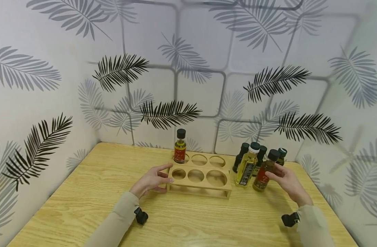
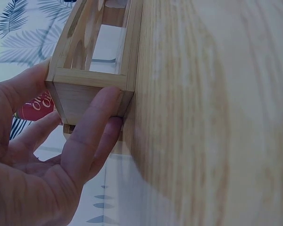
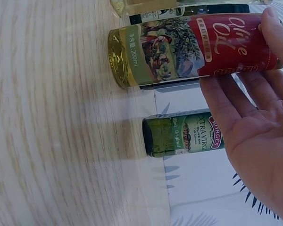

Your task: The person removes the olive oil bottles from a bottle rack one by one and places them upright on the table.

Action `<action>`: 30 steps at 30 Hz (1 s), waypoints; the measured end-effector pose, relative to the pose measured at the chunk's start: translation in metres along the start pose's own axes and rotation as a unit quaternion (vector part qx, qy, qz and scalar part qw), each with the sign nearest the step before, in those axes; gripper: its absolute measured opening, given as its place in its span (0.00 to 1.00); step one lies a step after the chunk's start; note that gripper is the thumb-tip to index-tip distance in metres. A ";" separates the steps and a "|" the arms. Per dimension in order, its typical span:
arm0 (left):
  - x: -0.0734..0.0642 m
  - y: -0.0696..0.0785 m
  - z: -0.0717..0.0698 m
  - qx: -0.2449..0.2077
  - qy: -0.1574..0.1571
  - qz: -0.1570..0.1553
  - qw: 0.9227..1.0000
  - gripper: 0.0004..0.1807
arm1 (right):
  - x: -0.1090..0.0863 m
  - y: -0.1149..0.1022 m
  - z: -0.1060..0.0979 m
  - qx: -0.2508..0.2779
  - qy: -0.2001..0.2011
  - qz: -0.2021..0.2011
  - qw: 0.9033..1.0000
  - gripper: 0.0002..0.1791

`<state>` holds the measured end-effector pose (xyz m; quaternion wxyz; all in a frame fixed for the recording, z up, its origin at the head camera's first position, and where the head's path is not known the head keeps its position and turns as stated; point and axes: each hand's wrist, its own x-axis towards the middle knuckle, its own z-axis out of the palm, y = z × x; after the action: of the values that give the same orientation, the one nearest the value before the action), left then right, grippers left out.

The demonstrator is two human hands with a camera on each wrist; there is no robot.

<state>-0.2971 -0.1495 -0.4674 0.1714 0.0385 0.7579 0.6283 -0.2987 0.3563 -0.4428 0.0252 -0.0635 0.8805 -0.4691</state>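
My left hand (image 1: 150, 181) grips the left end of a two-tier wooden bottle rack (image 1: 200, 188) with round holes. In the left wrist view its fingers (image 2: 92, 127) press on the rack's end panel (image 2: 80, 96). A red-labelled bottle with a black cap (image 1: 180, 151) stands in the rear tier's left hole. On the right, my right hand (image 1: 288, 181) holds a red-labelled olive oil bottle (image 1: 261, 178), thumb on one side and fingers on the other. That bottle leans slightly; whether its base touches the table cannot be told.
Beside the held bottle stands a clear bottle of yellow oil (image 1: 246, 169). Dark bottles (image 1: 240, 159) are behind it, and a small green olive oil bottle (image 3: 184, 134) is near my right hand. A patterned wall (image 1: 200, 92) borders the wooden table (image 1: 188, 223).
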 end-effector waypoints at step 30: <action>-0.001 0.000 0.000 0.007 -0.002 0.002 1.000 0.37 | -0.006 -0.011 0.015 0.059 0.094 0.027 0.993 0.42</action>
<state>-0.2959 -0.1502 -0.4672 0.1712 0.0428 0.7619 0.6232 -0.2904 0.3390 -0.4423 -0.0419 0.0061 0.8511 -0.5233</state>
